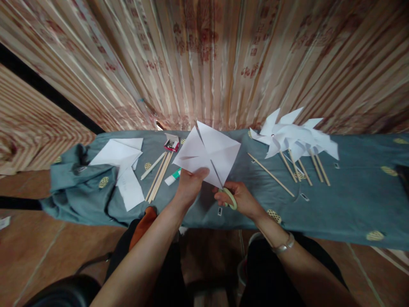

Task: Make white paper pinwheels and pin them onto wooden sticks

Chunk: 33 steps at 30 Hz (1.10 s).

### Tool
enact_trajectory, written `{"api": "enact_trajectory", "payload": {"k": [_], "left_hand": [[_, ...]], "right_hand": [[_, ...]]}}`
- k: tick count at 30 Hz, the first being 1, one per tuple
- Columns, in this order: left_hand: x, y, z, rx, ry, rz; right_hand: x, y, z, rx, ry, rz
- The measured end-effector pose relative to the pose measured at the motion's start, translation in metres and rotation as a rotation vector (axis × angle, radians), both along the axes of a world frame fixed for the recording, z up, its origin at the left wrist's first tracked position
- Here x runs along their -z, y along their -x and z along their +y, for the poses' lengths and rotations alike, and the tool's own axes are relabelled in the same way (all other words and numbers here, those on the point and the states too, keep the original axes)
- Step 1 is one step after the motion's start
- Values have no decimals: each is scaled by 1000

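Here, our right hand (242, 197) has its fingers wrapped around pale-green-handled scissors (234, 201), blades at the nearest corner of a square white paper sheet (220, 147). Our left hand (190, 186) pinches that sheet's near edge, thumb on top. Left of those fingers we see slender wooden sticks (159, 178) on the grey-green cloth-covered desk (354, 200); beyond our right fingers, farther right, lie white paper pinwheels (294, 133).

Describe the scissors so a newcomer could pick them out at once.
Find the long grey-green cloth, then the white paper held above its middle. At the paper's near corner, the right hand grips the scissors. Their pale green looped handle sets them apart from the straight wooden stick farther right.
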<state>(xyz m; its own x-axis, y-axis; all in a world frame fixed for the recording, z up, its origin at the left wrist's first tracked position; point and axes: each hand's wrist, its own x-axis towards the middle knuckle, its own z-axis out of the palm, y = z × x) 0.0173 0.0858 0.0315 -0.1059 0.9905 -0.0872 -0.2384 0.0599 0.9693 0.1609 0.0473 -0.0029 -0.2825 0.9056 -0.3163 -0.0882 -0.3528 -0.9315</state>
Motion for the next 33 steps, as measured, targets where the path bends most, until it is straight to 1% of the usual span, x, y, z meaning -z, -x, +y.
{"api": "enact_trajectory", "payload": {"k": [3, 7, 16, 24, 29, 33], "left_hand": [[1, 1, 0, -15, -7, 9], [1, 1, 0, -4, -2, 32], [1, 2, -1, -17, 11, 16], [2, 3, -2, 9, -4, 19], [1, 2, -3, -7, -17, 14], [4, 3, -2, -1, -11, 15]], "right_hand": [[-2, 0, 0, 4, 7, 11], [-2, 0, 0, 10, 9, 13], [-4, 1, 0, 9, -13, -9], [3, 2, 0, 3, -46, 2], [0, 3, 0, 8, -49, -20], [0, 4, 0, 9, -57, -22]]}}
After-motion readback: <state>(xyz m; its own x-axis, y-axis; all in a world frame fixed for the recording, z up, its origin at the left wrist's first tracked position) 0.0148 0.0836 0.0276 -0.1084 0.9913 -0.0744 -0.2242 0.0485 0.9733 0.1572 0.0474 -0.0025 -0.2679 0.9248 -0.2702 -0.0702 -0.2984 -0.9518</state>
